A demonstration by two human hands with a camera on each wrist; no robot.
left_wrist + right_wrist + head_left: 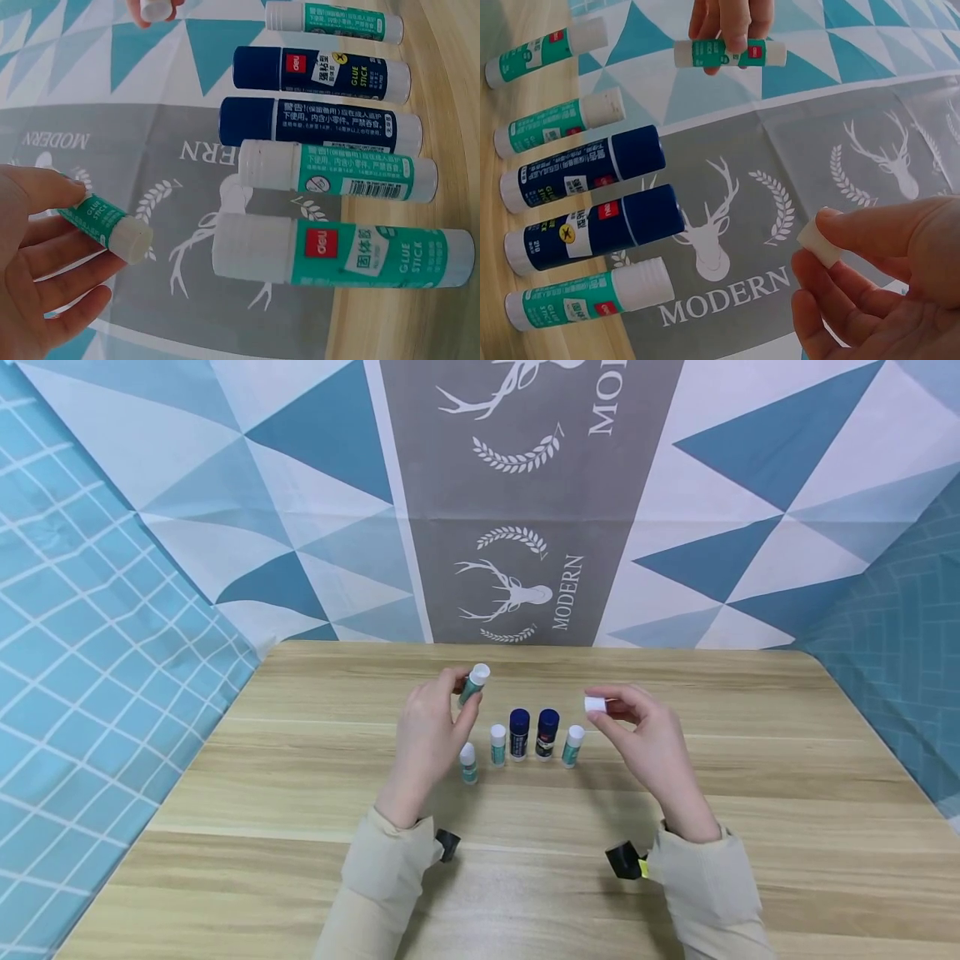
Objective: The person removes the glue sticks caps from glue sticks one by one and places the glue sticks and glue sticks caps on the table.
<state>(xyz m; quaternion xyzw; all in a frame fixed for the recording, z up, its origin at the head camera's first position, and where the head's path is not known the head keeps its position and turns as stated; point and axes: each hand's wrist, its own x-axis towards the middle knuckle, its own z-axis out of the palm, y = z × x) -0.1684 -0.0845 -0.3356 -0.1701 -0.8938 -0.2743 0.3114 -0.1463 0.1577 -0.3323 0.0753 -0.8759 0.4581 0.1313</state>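
My left hand [427,739] grips a green glue stick [471,687] between thumb and fingers, raised above the table. The white end of that stick faces up, and no cap covers it in the right wrist view. Away to the right, my right hand [651,739] pinches a small white cap [820,241] between thumb and fingertips, also in the air. Between the hands, two navy glue sticks [518,735] stand upright with dark caps. Beside them stand green glue sticks with white caps, one on the right [572,748] and two on the left [468,765].
The wooden table [300,793] runs back to a patterned cloth [510,502] with deer prints and blue triangles. Blue tiled cloth [90,635] borders the left side. Black straps [624,860] show at both cuffs.
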